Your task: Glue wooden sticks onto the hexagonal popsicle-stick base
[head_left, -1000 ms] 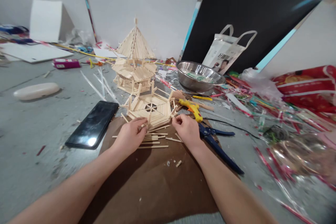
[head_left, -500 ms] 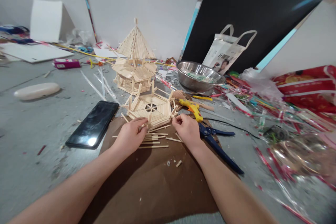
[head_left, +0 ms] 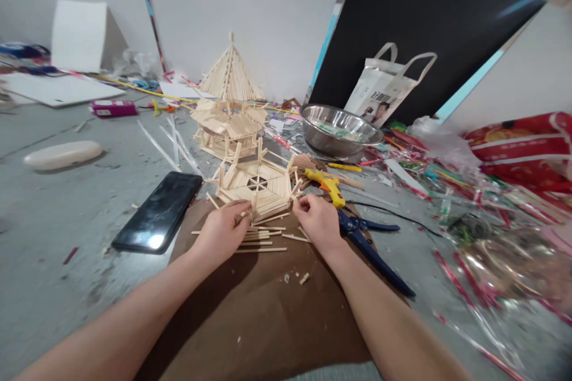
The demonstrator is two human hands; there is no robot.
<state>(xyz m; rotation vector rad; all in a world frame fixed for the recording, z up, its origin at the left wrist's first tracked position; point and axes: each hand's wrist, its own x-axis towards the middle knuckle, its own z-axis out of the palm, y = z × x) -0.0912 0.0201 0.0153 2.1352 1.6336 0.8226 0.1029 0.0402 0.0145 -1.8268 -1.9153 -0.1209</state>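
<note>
My left hand (head_left: 221,232) is curled, thumb and forefinger pinching a short pale wooden stick (head_left: 243,213) against the near edge of the flat hexagonal frame of glued wooden sticks (head_left: 257,184). The frame sits at the far end of the brown paper sheet (head_left: 268,315) on the grey floor (head_left: 53,238). My right hand (head_left: 318,221) has its fingertips closed at the frame's near right corner; I cannot tell whether they grip anything.

The risk I see is pressure. The frame's upright posts look thin, and a sideways push from either hand could snap a joint or slide the whole piece off the sheet. The loose long sticks (head_left: 261,239) under my left wrist could scatter. The yellow glue gun (head_left: 328,183) lies just beside my right knuckles, and a hot nozzle there could burn.
</note>
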